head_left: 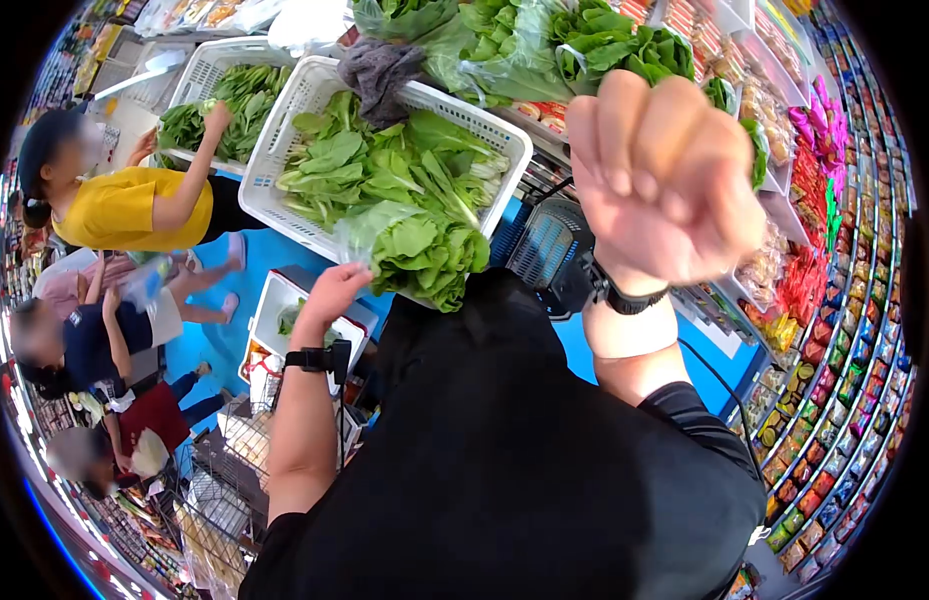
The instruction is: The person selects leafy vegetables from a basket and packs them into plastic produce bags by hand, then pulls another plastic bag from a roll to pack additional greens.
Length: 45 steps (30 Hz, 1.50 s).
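My left hand (336,292) pinches the edge of a clear plastic bag (362,232) beside a bunch of leafy greens (424,250). The bag partly wraps the bunch, whose leaves hang over the near side of a white basket (262,185). More loose greens (384,165) fill that basket, and a dark grey cloth (382,75) lies on its far rim. Raised at the right, close to the camera, my right hand (659,165) has its fingers curled in, and nothing shows in them. Both wrists wear black straps.
A person in yellow (139,208) handles greens in another white basket (199,72) at the left. Other people stand lower left near a wire cart (224,510). A dark blue basket (544,250) sits right of centre. Bagged greens (504,45) line the far side; packed shelves (834,400) stand right.
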{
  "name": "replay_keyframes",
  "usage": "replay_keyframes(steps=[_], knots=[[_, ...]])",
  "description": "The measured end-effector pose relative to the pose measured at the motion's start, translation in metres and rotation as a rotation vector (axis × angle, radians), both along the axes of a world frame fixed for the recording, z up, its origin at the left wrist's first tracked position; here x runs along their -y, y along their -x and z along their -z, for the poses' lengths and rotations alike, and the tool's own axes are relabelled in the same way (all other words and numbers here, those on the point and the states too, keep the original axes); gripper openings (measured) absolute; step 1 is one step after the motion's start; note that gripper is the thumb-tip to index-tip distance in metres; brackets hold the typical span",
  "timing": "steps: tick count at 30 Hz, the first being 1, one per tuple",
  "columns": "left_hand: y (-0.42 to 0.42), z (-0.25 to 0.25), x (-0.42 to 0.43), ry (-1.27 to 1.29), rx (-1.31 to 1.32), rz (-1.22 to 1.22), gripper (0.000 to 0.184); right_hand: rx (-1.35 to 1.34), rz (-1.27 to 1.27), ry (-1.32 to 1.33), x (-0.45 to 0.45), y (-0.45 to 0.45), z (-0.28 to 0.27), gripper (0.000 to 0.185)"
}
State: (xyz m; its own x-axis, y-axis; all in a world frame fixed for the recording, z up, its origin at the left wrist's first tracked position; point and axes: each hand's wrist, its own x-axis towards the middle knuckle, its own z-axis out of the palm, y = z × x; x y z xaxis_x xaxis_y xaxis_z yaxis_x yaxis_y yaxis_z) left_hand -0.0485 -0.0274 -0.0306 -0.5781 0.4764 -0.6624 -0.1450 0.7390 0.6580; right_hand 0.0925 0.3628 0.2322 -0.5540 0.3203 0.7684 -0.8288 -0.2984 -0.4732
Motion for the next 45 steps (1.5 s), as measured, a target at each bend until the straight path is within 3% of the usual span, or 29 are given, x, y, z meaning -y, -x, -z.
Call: replay_keyframes(steps=[2,4,6,8,12,14,17,19,21,23,24,25,26,28,31,32,35,37,38,41,42,45], knots=[[-0.007,-0.004,-0.006,-0.01,-0.055,0.053,0.037,0.116,0.098,0.045,-0.005,0.009,0.028,0.039],[-0.011,-0.007,-0.01,-0.022,-0.106,0.108,0.035,0.43,0.246,0.027,-0.009,0.012,0.056,0.041],[-0.012,-0.009,-0.014,-0.002,-0.246,-0.103,0.032,0.775,0.39,-0.13,-0.016,0.019,0.098,0.041],[-0.011,-0.018,-0.016,-0.017,-0.213,-0.152,0.03,1.084,0.346,-0.224,-0.024,0.032,0.149,0.038],[-0.019,-0.055,-0.026,0.041,-0.13,0.091,0.03,1.463,0.26,-0.362,-0.032,0.053,0.276,0.027],[-0.019,-0.067,-0.028,0.1,-0.121,0.197,0.029,1.552,0.166,-0.303,-0.028,0.058,0.333,0.023],[-0.017,-0.075,-0.025,0.134,-0.221,0.269,0.033,1.616,0.22,-0.623,-0.02,0.066,0.399,0.026],[-0.013,-0.078,-0.025,0.078,-0.272,0.241,0.038,1.634,0.19,-0.715,-0.01,0.077,0.41,0.027],[-0.01,-0.081,-0.023,0.099,-0.239,0.227,0.038,1.564,0.064,-1.173,-0.001,0.087,0.419,0.027],[-0.008,-0.084,-0.02,0.123,-0.207,0.204,0.037,1.512,-0.069,-1.306,0.009,0.091,0.444,0.027],[-0.008,-0.086,-0.019,0.125,-0.216,0.191,0.037,1.454,-0.194,-1.426,0.015,0.095,0.444,0.028],[-0.007,-0.086,-0.018,0.125,-0.226,0.177,0.036,1.479,-0.338,-1.575,0.017,0.098,0.444,0.048],[-0.008,-0.086,-0.015,0.124,-0.225,0.161,0.036,1.47,-0.346,-1.59,0.018,0.099,0.442,0.048],[-0.008,-0.085,-0.009,0.067,-0.218,0.049,0.035,1.354,-0.679,-1.857,0.013,0.1,0.456,0.053],[-0.014,-0.078,0.003,0.01,-0.24,-0.02,0.032,1.453,-0.821,-1.814,0.02,0.104,0.449,0.092],[-0.016,-0.074,0.007,0.014,-0.241,-0.036,0.032,1.534,-0.847,-1.816,0.023,0.106,0.447,0.095],[-0.019,-0.067,0.014,0.0,-0.217,-0.025,0.032,1.545,-0.85,-1.794,0.024,0.11,0.443,0.087],[-0.019,-0.071,0.014,-0.011,-0.22,-0.034,0.032,1.476,-0.874,-1.721,0.018,0.113,0.444,0.068],[-0.019,-0.071,0.014,-0.019,-0.226,-0.036,0.033,1.477,-0.877,-1.728,0.012,0.114,0.443,0.068],[-0.017,-0.06,0.02,-0.058,-0.239,0.001,0.034,1.473,-0.399,-1.365,0.002,0.113,0.404,0.039],[-0.018,-0.059,0.02,-0.062,-0.237,-0.002,0.034,1.433,-0.307,-1.357,0.0,0.113,0.383,0.029],[-0.02,-0.065,0.008,-0.074,-0.463,0.034,0.036,1.385,-0.21,-1.283,-0.01,0.117,0.336,0.026]])
